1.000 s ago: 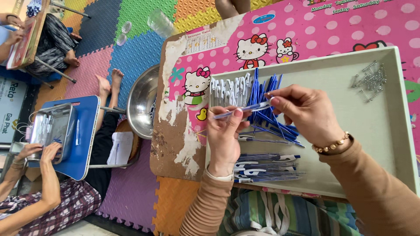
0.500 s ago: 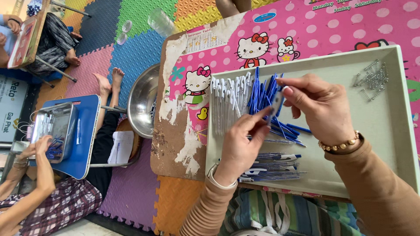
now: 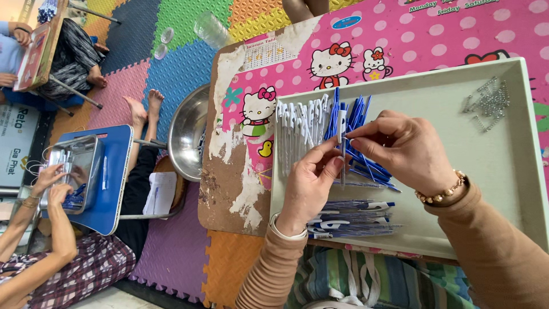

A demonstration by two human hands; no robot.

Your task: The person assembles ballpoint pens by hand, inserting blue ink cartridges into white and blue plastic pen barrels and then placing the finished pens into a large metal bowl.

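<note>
At the far left a co-worker's hands (image 3: 48,183) work over a metal tray (image 3: 77,171) on a blue desk (image 3: 111,183), well apart from the person's own work, and a steel bowl (image 3: 189,131) sits beside the pink patterned bench (image 3: 400,40). On the bench lies a shallow grey tray (image 3: 514,171), and in it a row of white pen parts (image 3: 297,129) lies just left of a fan of blue pen barrels (image 3: 357,114). The left hand (image 3: 309,186) comes up from the near edge, thumb and forefinger pinched together on the lower part of a single pen piece (image 3: 342,129). That piece stands with its long axis running away from the person, roughly in line with the white row. The right hand (image 3: 403,149) reaches in from the right, fingertips closed on the same piece just above the left hand's grip, so both hands meet on it. Finished pens (image 3: 349,220) lie stacked crosswise by the left wrist, and loose springs (image 3: 489,103) rest far right.
</note>
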